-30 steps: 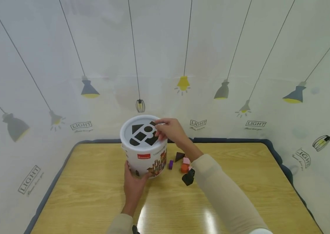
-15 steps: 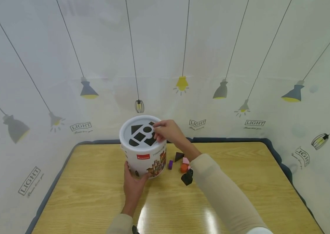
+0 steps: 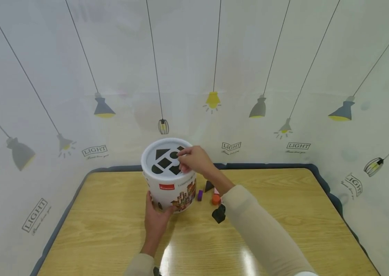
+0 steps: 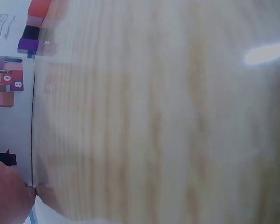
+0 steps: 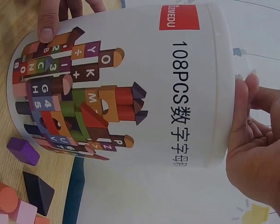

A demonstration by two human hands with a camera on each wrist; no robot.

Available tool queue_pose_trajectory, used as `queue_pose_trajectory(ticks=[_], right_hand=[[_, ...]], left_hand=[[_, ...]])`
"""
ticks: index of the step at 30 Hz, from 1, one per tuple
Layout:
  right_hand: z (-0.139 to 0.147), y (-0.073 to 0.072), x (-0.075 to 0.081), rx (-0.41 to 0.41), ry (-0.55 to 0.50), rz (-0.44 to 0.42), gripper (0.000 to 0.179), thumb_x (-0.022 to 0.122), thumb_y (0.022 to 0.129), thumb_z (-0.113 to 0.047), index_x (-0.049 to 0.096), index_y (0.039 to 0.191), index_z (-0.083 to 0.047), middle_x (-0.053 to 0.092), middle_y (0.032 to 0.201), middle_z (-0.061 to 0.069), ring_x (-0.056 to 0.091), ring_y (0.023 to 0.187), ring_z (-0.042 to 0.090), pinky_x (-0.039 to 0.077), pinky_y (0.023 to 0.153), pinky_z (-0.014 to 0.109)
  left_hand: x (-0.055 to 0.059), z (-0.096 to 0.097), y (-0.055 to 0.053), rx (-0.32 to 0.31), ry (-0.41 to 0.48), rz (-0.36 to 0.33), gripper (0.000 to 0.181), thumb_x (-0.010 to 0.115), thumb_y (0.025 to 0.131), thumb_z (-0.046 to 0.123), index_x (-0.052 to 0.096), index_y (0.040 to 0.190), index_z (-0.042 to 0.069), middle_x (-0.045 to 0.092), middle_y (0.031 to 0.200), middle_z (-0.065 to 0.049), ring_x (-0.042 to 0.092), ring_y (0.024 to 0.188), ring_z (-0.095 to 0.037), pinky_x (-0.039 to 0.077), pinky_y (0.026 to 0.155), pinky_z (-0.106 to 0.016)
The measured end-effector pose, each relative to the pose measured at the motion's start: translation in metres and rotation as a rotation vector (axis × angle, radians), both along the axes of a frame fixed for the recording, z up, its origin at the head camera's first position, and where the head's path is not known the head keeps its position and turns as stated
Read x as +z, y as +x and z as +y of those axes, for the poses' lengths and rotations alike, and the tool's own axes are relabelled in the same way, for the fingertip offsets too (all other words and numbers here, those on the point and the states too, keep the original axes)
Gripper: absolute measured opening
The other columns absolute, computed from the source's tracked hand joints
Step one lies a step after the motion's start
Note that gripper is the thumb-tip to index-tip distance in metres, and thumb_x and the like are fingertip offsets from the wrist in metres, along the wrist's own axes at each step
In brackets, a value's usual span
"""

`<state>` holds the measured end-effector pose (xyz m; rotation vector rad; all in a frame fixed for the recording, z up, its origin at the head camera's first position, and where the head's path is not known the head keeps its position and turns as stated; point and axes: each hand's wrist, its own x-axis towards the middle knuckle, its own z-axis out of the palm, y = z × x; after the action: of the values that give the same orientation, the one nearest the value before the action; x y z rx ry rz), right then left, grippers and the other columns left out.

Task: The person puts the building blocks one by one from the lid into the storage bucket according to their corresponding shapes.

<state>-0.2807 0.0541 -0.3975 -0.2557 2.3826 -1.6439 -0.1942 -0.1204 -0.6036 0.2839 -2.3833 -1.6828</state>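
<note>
A white lidded bucket point(image 3: 172, 197) stands on the table, printed with toy-block pictures and a red label. Shaped dark openings pierce its lid point(image 3: 150, 155). My left hand point(image 3: 156, 220) grips the bucket's lower front, thumb on the near right side and fingers round the left. Above the lid's right part, my right hand point(image 3: 197, 161) has its fingers bent and thumb and index tips close together, partly covering the round opening. Whether anything sits between those tips is hidden. In the right wrist view, the right hand point(image 5: 259, 135) is beside the lid rim.
Loose blocks lie right of the bucket: a purple block point(image 5: 23, 151), a black triangular block point(image 5: 38, 192), an orange cylinder point(image 5: 3, 196) and pink ones point(image 5: 24, 212). A dark object point(image 3: 219, 214), its kind unclear, shows beside the right sleeve. A lamp-patterned curtain point(image 3: 284, 57) surrounds the wooden table point(image 3: 111, 230).
My right hand has shifted slightly nearer and to the left over the lid, partly covering the round opening. The left hand keeps its grip on the bucket.
</note>
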Motion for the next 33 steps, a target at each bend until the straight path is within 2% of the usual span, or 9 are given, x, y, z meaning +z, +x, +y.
queue_pose_trajectory(ticks=[8, 14, 21, 28, 33], right_hand=[[-0.004, 0.008, 0.001, -0.044, 0.000, 0.008, 0.026, 0.061, 0.092, -0.010, 0.067, 0.114, 0.002, 0.068, 0.071, 0.010, 0.063, 0.056, 0.013, 0.058, 0.056, 0.025], [-0.004, 0.011, 0.001, -0.056, -0.006, -0.009, 0.027, 0.061, 0.093, -0.011, 0.066, 0.115, 0.004, 0.067, 0.070, 0.010, 0.063, 0.056, 0.013, 0.057, 0.056, 0.024], [-0.005, 0.014, 0.000, -0.061, -0.024, -0.030, 0.028, 0.061, 0.093, -0.011, 0.065, 0.116, 0.005, 0.068, 0.071, 0.010, 0.063, 0.056, 0.013, 0.058, 0.057, 0.026], [-0.005, 0.014, -0.001, -0.080, -0.026, -0.040, 0.023, 0.062, 0.092, -0.012, 0.068, 0.110, 0.002, 0.068, 0.072, 0.011, 0.064, 0.057, 0.014, 0.059, 0.057, 0.027], [-0.006, 0.015, -0.001, -0.082, -0.021, -0.043, 0.022, 0.063, 0.093, -0.013, 0.068, 0.110, 0.000, 0.068, 0.073, 0.011, 0.065, 0.058, 0.015, 0.059, 0.058, 0.027]], left_hand=[[0.005, -0.004, 0.000, -0.053, 0.014, -0.038, 0.113, 0.082, 0.074, 0.045, 0.006, 0.157, 0.031, 0.018, 0.162, -0.012, 0.020, 0.146, -0.037, 0.022, 0.118, -0.056], [0.006, -0.003, 0.000, -0.066, 0.005, -0.038, 0.114, 0.083, 0.074, 0.035, 0.006, 0.157, 0.026, 0.018, 0.161, -0.015, 0.021, 0.145, -0.039, 0.021, 0.117, -0.057], [0.006, -0.002, 0.000, -0.084, 0.036, -0.023, 0.113, 0.084, 0.075, 0.028, 0.006, 0.157, 0.024, 0.017, 0.161, -0.013, 0.018, 0.147, -0.036, 0.018, 0.119, -0.054], [0.004, 0.003, -0.003, -0.107, 0.139, 0.036, 0.117, 0.087, 0.071, 0.021, 0.007, 0.156, 0.028, 0.022, 0.160, -0.006, 0.019, 0.147, -0.032, 0.017, 0.120, -0.053], [0.000, 0.010, -0.007, -0.128, 0.244, 0.165, 0.116, 0.092, 0.063, 0.015, 0.018, 0.151, 0.034, 0.037, 0.149, 0.003, 0.033, 0.140, -0.023, 0.023, 0.118, -0.051]])
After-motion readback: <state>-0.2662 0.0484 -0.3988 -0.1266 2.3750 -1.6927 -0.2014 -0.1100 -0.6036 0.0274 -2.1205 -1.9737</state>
